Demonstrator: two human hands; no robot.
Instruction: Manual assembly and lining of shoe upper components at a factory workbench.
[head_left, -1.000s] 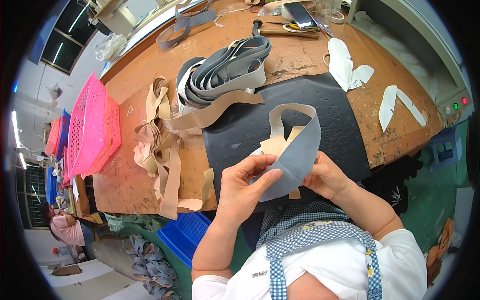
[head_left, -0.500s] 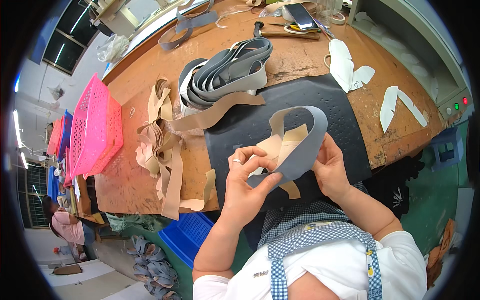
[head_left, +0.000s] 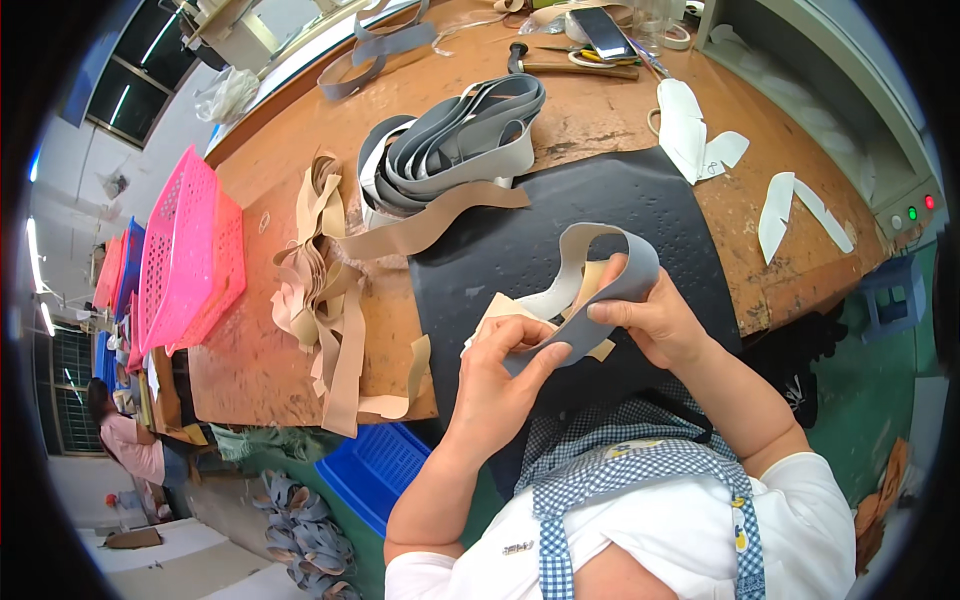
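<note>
Both my hands grip a looped blue-grey strip (head_left: pixel 640 262) with a pale inner side, held above the black mat (head_left: pixel 480 260). My left hand (head_left: pixel 500 370) pinches its near left part, thumb on the outer face. A beige piece (head_left: pixel 503 308) sticks out beside those fingers. At the loop's right side, my right hand (head_left: pixel 660 320) has its thumb on the outside and fingers inside. Another tan piece (head_left: pixel 590 280) shows within the loop. How these pieces join the strip is partly hidden by my hands.
Left of the mat lie a heap of beige strips (head_left: pixel 315 270) and a bundle of grey strips (head_left: pixel 450 150). A hammer (head_left: pixel 570 68) and a phone (head_left: pixel 603 35) lie at the back. White paper patterns (head_left: pixel 683 130) are on the right, a pink basket (head_left: pixel 190 260) far left. A person (head_left: pixel 135 445) sits beyond.
The loop has turned and tipped in my hands. My right hand has shifted its hold, its thumb now on the outer face. The beige piece has swung left.
</note>
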